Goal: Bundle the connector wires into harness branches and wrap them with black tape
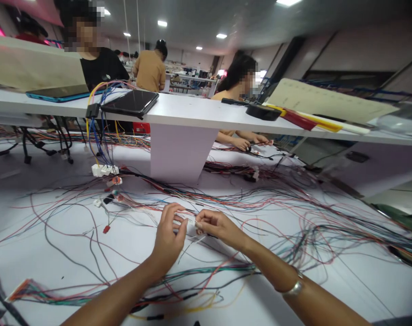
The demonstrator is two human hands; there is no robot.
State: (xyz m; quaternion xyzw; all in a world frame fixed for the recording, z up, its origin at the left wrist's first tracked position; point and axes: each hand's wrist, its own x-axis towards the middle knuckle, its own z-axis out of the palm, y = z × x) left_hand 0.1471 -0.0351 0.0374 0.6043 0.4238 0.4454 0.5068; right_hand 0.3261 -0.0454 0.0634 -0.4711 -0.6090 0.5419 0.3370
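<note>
My left hand (170, 237) and my right hand (219, 227) meet over the middle of the white table (345, 290). Both pinch a small white connector (191, 226) between their fingertips. Thin wires run from the connector out across the tabletop. The fingers of both hands are curled closed around it. A metal bracelet (296, 287) sits on my right wrist.
Loose coloured wires (294, 213) sprawl over the table. White connectors (104, 170) hang from a bundle at the back left. A raised white shelf (192, 115) carries a dark tablet (131, 103) and a tape roll (263, 112). Other people sit beyond it; one person's hands (243, 142) work opposite.
</note>
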